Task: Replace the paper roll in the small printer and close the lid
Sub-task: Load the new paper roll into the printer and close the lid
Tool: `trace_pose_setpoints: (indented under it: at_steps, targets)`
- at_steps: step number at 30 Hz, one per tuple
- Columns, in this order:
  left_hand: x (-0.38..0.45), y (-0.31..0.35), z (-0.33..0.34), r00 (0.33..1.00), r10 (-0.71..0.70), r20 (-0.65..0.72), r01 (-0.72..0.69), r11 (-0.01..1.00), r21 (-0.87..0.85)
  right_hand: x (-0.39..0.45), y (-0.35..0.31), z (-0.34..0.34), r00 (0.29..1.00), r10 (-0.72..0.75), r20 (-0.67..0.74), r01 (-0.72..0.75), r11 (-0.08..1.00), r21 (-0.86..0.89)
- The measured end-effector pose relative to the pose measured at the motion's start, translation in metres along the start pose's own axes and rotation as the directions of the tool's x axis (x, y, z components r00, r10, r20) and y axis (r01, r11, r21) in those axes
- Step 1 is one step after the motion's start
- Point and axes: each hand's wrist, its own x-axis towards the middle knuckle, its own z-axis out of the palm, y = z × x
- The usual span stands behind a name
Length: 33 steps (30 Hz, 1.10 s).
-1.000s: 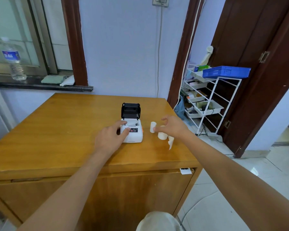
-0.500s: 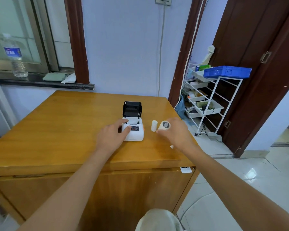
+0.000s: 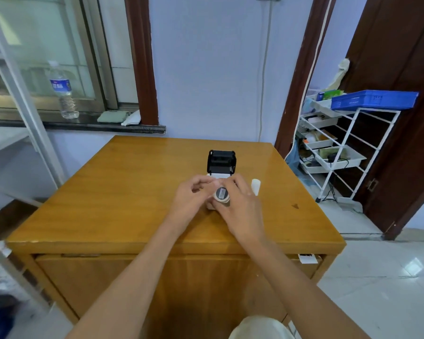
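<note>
Over the middle of the wooden table point(image 3: 123, 192), just in front of the small printer point(image 3: 220, 176), I hold the paper roll point(image 3: 221, 194) between both hands; my right hand point(image 3: 240, 206) curls round its body from the right, fingers wrapped close about it, while my left hand point(image 3: 190, 200) comes in from the other side, fingertips narrowed to a pinch near the roll's far edge, though whether they grip the loose end of the paper or only touch the roll I cannot tell. The roll's end face, with its dark label, points up at me; it is raised off the table and hides most of the printer's white body. The printer's black lid point(image 3: 221, 161) stands upright, open; so the opening is done. A second white roll point(image 3: 255, 187) lies on the table just to the right of my right hand; I judge it the old one, already out. Left to do: seat the roll in the bay, feed the paper out, shut the lid.
</note>
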Motion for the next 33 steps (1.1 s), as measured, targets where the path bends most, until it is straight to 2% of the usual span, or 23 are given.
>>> trace_pose_setpoints:
  at_steps: [4, 9, 17, 24, 29, 31, 33]
  targets:
    - [0.001, -0.001, -0.002, 0.997, -0.047, 0.063, 0.052, 0.995, -0.084, 0.0, 0.0, -0.001, 1.0, 0.012, -0.015, -0.011, 0.999, 0.041]
    - [0.0, 0.0, -0.003, 0.993, -0.048, 0.106, 0.057, 0.995, -0.087, 0.0, -0.001, -0.001, 0.999, -0.013, -0.041, 0.014, 1.0, 0.019]
    - [0.001, 0.0, -0.008, 0.992, -0.115, -0.055, 0.104, 0.98, -0.172, -0.003, 0.001, -0.004, 1.0, 0.009, -0.019, -0.006, 0.993, 0.122]
    - [0.003, 0.001, -0.006, 0.989, -0.132, -0.074, 0.114, 0.971, -0.212, -0.007, 0.008, -0.01, 0.965, 0.236, -0.111, -0.182, 0.914, 0.363]
    - [0.001, 0.002, -0.004, 0.97, -0.161, -0.181, 0.118, 0.966, -0.228, -0.005, 0.011, -0.013, 0.942, 0.323, -0.088, -0.238, 0.833, 0.5]
    - [0.002, 0.0, -0.005, 0.967, -0.168, -0.192, 0.115, 0.959, -0.257, -0.004, 0.008, -0.019, 0.945, 0.324, -0.052, -0.25, 0.813, 0.526]
    - [0.002, -0.002, -0.006, 0.962, -0.183, -0.203, 0.114, 0.944, -0.309, -0.004, 0.004, -0.021, 0.969, 0.247, -0.011, -0.21, 0.846, 0.49]
